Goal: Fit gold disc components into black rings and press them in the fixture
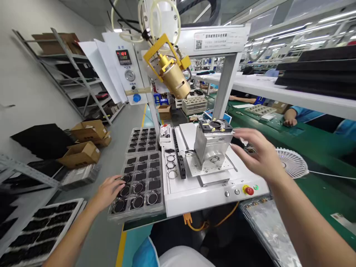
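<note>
My left hand (108, 191) is over the left edge of a clear plastic tray (162, 196), fingers slightly bent and apart. Its fingertips are by a round black part with a metal rim (125, 190); contact is unclear. Several similar round parts sit in the front pockets, while square black pieces fill the pockets behind. My right hand (257, 154) is open beside a metal fixture block (213, 148), thumb and fingers apart, the fingertips close to its right side. On top of the block is a black holder (215, 126) with a ring-shaped part in it.
A gold cylindrical machine head (176, 81) hangs above the fixture. Loose rings (171, 165) lie on the white machine base (205, 200), left of a black cable chain (181, 167). A red stop button (249, 190) and a white fan (292, 163) are at right. A co-worker's hand (290, 118) rests farther back.
</note>
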{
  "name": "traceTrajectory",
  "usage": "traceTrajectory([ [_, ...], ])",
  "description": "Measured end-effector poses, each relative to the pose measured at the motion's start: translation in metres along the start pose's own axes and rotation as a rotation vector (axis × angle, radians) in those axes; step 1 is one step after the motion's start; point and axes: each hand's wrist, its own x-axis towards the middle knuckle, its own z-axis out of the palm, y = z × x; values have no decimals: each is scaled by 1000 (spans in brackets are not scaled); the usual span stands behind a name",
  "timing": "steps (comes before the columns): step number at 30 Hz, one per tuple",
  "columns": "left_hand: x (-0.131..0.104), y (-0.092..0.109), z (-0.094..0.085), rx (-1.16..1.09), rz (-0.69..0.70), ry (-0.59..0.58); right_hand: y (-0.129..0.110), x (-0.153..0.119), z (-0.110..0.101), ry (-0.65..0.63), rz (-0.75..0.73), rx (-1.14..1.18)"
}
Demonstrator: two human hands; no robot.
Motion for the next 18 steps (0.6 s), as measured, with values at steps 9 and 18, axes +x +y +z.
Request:
traceTrajectory([
  [9,19,25,-11,-133,32,45,22,121,19,-647,28,-51],
  [18,32,126,-51,-500,451,361,-26,48,-2,157,289,383],
])
